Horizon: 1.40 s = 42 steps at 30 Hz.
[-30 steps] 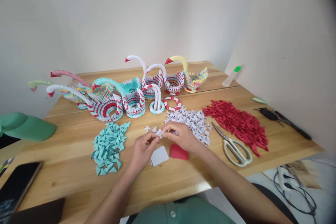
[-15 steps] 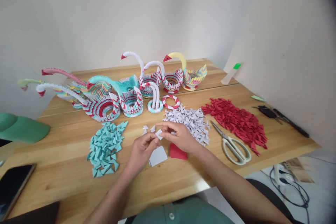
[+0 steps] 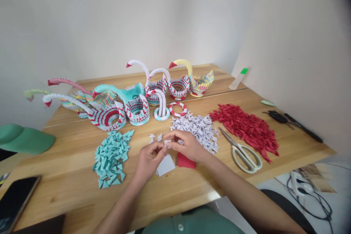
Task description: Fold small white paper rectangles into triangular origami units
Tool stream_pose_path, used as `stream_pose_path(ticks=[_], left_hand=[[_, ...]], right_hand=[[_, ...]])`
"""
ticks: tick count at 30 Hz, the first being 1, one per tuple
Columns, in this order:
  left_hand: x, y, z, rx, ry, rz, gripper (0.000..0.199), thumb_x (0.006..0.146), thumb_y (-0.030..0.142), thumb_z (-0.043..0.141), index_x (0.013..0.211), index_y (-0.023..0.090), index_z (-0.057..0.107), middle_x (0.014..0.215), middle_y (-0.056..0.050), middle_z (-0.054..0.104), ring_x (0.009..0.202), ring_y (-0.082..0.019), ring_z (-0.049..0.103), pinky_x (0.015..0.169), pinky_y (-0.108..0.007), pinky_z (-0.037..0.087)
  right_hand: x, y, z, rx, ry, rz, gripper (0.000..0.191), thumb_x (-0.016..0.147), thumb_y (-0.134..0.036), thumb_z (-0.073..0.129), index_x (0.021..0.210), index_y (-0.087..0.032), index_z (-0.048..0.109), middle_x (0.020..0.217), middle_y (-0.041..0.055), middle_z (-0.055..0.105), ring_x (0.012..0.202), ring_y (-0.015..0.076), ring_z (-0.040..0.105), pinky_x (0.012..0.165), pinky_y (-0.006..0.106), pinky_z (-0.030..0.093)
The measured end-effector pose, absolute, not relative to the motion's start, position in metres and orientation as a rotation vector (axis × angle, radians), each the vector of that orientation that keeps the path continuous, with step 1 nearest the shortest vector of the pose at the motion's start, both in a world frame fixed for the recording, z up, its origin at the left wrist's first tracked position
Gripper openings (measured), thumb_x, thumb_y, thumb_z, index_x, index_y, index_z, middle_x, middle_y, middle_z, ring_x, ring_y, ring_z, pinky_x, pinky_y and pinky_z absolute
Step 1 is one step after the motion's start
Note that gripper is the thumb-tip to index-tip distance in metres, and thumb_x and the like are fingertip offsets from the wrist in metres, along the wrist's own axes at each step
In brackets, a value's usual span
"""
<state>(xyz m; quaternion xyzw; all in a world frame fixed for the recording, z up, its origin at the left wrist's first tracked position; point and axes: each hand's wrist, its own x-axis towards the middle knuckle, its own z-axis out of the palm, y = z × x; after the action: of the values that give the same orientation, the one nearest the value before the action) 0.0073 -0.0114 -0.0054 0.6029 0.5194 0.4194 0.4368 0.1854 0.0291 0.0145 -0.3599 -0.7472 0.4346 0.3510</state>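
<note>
Between the fingertips of my left hand and my right hand is a small white piece of paper; both hands are pinched closed on it. Just below lies a stack of white paper rectangles, partly under my left hand. Beside it, some red paper sits below my right wrist. A few loose folded white pieces rest just beyond my fingers. A heap of white folded triangles spreads behind my right hand, and teal folded triangles are piled to the left.
Red folded triangles and scissors lie to the right. Several paper swans stand along the back, with a red-and-white ring in front. A phone and a green bottle are at left, keys at far right.
The small white paper has turned a little between my fingertips. Both hands stay close together in nearly the same place, and the whole view has shifted slightly.
</note>
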Motion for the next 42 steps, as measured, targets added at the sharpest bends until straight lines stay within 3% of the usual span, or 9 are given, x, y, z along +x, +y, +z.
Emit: stream_pose_path(ticks=[6, 9, 17, 23, 26, 31, 34, 42], left_hand=[[0.009, -0.012, -0.010, 1.467, 1.257, 1.083, 0.019, 0.081, 0.033, 0.061, 0.072, 0.016, 0.063, 0.066, -0.001, 0.060, 0.063, -0.014, 0.052, 0.061, -0.024, 0.041], [0.009, -0.012, -0.015, 1.391, 1.181, 1.133, 0.015, 0.080, 0.032, 0.065, 0.079, 0.017, 0.066, 0.074, -0.002, 0.064, 0.069, -0.015, 0.056, 0.067, -0.025, 0.045], [0.004, -0.015, -0.009, 1.430, 1.226, 1.282, 0.015, 0.081, 0.030, 0.066, 0.075, 0.016, 0.066, 0.072, -0.002, 0.065, 0.070, -0.015, 0.057, 0.068, -0.025, 0.044], [0.003, -0.014, -0.006, 1.116, 0.964, 1.157, 0.022, 0.084, 0.038, 0.063, 0.078, 0.017, 0.064, 0.078, -0.004, 0.070, 0.076, -0.018, 0.065, 0.076, -0.030, 0.049], [0.004, -0.012, -0.008, 0.973, 0.874, 1.131, 0.022, 0.078, 0.037, 0.071, 0.080, 0.016, 0.064, 0.077, -0.003, 0.071, 0.075, -0.018, 0.066, 0.076, -0.031, 0.049], [0.005, -0.010, -0.008, 0.873, 0.849, 1.211, 0.024, 0.074, 0.035, 0.076, 0.085, 0.017, 0.065, 0.077, -0.001, 0.071, 0.069, -0.015, 0.065, 0.073, -0.029, 0.048], [0.006, -0.009, -0.008, 0.832, 0.848, 1.252, 0.026, 0.073, 0.036, 0.077, 0.086, 0.017, 0.064, 0.075, 0.000, 0.070, 0.068, -0.014, 0.065, 0.072, -0.029, 0.048], [0.009, -0.008, -0.006, 0.790, 0.941, 1.291, 0.033, 0.068, 0.037, 0.079, 0.091, 0.017, 0.067, 0.078, -0.002, 0.070, 0.067, -0.013, 0.061, 0.069, -0.027, 0.049]], right_hand=[[0.185, 0.027, 0.024, -0.941, -1.949, 1.048, 0.007, 0.087, -0.018, 0.058, 0.081, -0.018, 0.062, 0.076, -0.0007, 0.064, 0.071, 0.0126, 0.056, 0.068, 0.023, 0.041], [0.184, 0.025, 0.026, -0.933, -1.926, 1.043, 0.009, 0.089, -0.019, 0.055, 0.081, -0.018, 0.059, 0.076, -0.0011, 0.063, 0.071, 0.0124, 0.056, 0.067, 0.023, 0.041], [0.182, 0.021, 0.027, -0.952, -1.866, 1.066, 0.007, 0.088, -0.022, 0.061, 0.094, -0.020, 0.065, 0.085, -0.0008, 0.068, 0.078, 0.0126, 0.061, 0.072, 0.023, 0.044], [0.182, 0.018, 0.031, -0.940, -1.888, 1.004, 0.006, 0.088, -0.020, 0.061, 0.089, -0.020, 0.067, 0.083, 0.0002, 0.070, 0.077, 0.0136, 0.063, 0.072, 0.024, 0.047], [0.182, 0.017, 0.029, -0.932, -1.925, 0.922, 0.008, 0.090, -0.022, 0.060, 0.093, -0.020, 0.067, 0.084, 0.0017, 0.069, 0.077, 0.0150, 0.064, 0.072, 0.026, 0.049], [0.183, 0.019, 0.022, -0.743, -2.049, 0.488, 0.026, 0.092, -0.017, 0.055, 0.116, -0.023, 0.063, 0.113, 0.0087, 0.066, 0.108, 0.0215, 0.058, 0.095, 0.041, 0.046], [0.184, 0.019, 0.017, -0.683, -2.098, 0.302, 0.032, 0.092, -0.012, 0.053, 0.120, -0.024, 0.061, 0.123, 0.0101, 0.062, 0.117, 0.0233, 0.052, 0.098, 0.045, 0.045], [0.187, 0.018, 0.017, -0.651, -2.197, 0.090, 0.020, 0.092, -0.012, 0.052, 0.093, -0.023, 0.068, 0.092, 0.0059, 0.069, 0.093, 0.0193, 0.059, 0.085, 0.036, 0.052]])
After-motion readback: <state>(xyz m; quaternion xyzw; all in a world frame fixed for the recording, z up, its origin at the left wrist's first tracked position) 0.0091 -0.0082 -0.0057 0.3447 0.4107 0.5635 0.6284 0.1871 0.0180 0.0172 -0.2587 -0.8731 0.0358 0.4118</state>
